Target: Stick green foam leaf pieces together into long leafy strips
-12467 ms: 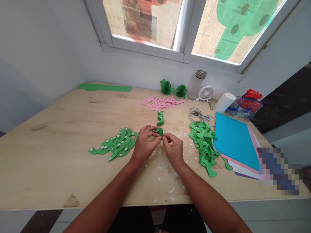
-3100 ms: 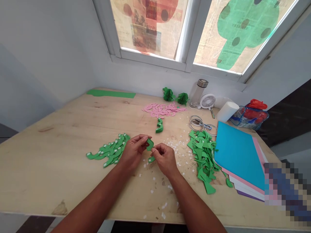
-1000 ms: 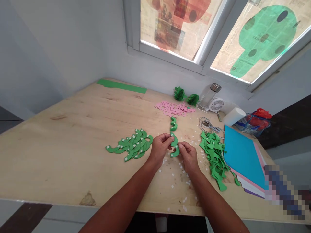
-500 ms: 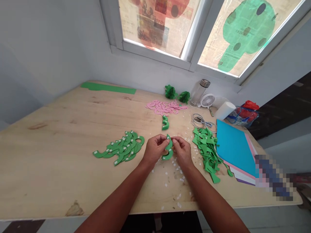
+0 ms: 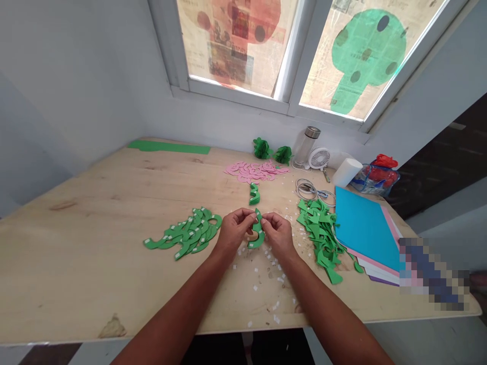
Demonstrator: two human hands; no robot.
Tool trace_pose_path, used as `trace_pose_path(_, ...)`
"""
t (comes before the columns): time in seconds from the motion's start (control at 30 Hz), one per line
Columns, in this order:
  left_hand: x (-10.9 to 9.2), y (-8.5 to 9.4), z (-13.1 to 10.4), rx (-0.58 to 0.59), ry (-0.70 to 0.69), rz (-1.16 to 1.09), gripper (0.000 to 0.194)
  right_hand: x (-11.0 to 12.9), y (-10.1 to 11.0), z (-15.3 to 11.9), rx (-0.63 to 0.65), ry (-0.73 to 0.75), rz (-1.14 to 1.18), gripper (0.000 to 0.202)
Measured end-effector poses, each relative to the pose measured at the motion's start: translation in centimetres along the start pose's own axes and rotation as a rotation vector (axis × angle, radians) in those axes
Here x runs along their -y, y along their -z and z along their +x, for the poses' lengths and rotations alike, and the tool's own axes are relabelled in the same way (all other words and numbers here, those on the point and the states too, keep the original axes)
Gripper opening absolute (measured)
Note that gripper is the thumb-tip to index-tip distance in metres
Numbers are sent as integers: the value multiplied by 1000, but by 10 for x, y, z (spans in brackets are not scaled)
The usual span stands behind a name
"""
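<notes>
Between my hands is a curved green paper cutout [image 5: 259, 237] with small white squares on it. My left hand [image 5: 236, 228] pinches its upper left side between thumb and fingers. From the other side, my right hand [image 5: 277, 232] has its thumb and fingertips closed together at the cutout's right edge; whether a tiny piece is between them I cannot make out. Just beyond the hands a small stack of wavy green cutouts [image 5: 254, 194] lies on the table. To the left spreads a pile of similar green cutouts [image 5: 194, 232], dotted with white squares.
Green paper scraps [image 5: 319, 230] lie right of my hands, beside stacked sheets topped by a blue one [image 5: 365, 223]. Pink cutouts [image 5: 256, 171] lie further back. Scissors [image 5: 323, 194], a glass bottle [image 5: 305, 147] and a small fan [image 5: 319, 158] stand or lie at the back right.
The camera view has shifted slightly. Both hands stay on the green cutout, with only small finger movement.
</notes>
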State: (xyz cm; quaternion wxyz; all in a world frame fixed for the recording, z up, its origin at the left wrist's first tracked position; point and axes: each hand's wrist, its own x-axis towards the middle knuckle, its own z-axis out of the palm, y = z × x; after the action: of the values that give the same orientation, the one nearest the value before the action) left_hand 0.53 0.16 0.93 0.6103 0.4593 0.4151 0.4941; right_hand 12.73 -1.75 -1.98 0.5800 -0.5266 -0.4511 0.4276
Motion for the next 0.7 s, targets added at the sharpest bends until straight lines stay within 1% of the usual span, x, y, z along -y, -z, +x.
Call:
trace_pose_path(0.13, 0, 1, 1, 10, 14, -37, 29, 2, 1, 0, 36, -6, -24, 19)
trace_pose_path(0.3, 1, 3, 2, 10, 34, -51, 27, 5, 1, -2, 71, 0, -44, 17)
trace_pose_path(0.4, 3, 3, 2, 29, 61, -58, 27, 8, 0, -3, 69, 9, -31, 15)
trace_pose_path(0.5, 4, 3, 2, 54, 58, -54, 27, 10, 0, -3, 58, 5, -6, 15)
trace_pose_path(0.7, 5, 5, 2, 102, 68, -76, 24, 11, 0, -3, 70, -43, 78, 15)
